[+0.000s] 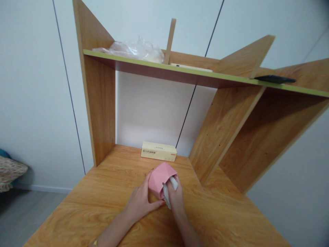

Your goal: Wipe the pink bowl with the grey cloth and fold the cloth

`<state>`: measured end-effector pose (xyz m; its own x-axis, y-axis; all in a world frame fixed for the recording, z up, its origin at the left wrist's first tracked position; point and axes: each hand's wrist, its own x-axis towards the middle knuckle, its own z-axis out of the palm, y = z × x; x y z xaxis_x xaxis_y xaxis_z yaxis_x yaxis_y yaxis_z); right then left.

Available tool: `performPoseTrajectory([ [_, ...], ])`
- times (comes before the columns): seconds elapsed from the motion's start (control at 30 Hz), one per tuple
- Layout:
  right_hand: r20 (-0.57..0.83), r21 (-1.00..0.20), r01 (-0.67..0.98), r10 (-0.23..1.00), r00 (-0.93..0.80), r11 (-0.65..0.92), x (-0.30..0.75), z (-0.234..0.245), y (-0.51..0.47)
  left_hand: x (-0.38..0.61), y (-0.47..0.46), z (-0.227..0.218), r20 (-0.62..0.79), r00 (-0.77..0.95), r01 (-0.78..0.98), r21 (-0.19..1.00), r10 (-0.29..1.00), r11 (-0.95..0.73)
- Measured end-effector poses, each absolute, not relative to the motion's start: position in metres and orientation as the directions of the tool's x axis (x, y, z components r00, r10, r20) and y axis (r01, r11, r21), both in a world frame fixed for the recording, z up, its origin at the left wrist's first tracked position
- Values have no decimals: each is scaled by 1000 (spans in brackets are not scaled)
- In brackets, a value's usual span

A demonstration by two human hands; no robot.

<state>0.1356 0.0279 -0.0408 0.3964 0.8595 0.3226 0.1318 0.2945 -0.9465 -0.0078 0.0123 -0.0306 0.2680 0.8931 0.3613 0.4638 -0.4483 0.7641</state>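
A pink faceted pot [160, 176] lies tilted over the wooden desk, its opening turned toward me and to the right. My left hand [140, 200] grips it from the left side, the thumb below near the rim. My right hand [174, 193] is at the opening with its fingers reaching inside, closed on a white tissue [166, 195]. Part of the tissue sticks out past the rim, and the fingertips inside the pot are hidden.
Behind the pot a cream-coloured long box [158, 151] lies on the desk [102, 202]. Overhead runs a shelf [144, 67] with a clear plastic bag [136, 49], a flat pale object [191, 67] and a dark flat object [275, 79]. Upright wooden panels [228, 127] stand at both sides.
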Motion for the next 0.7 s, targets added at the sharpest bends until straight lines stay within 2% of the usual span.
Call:
performPoseTrajectory([
  [0.1,248,-967,38,908,338,250,128,-43,28,-7,12,-34,386,238,435,778,891,-453],
  [0.2,205,-979,79,910,360,190,125,-48,30,-8,13,-34,424,216,454,754,880,-475],
  [0.47,210,-943,323,890,405,75,143,-51,33,-8,12,-29,465,278,580,616,841,-532],
  [0.6,205,-841,538,889,408,-53,150,-41,28,-10,12,-25,457,327,617,560,827,-553],
  [0.7,244,-757,648,887,393,-80,151,-33,23,-10,11,-21,467,314,633,546,827,-549],
])
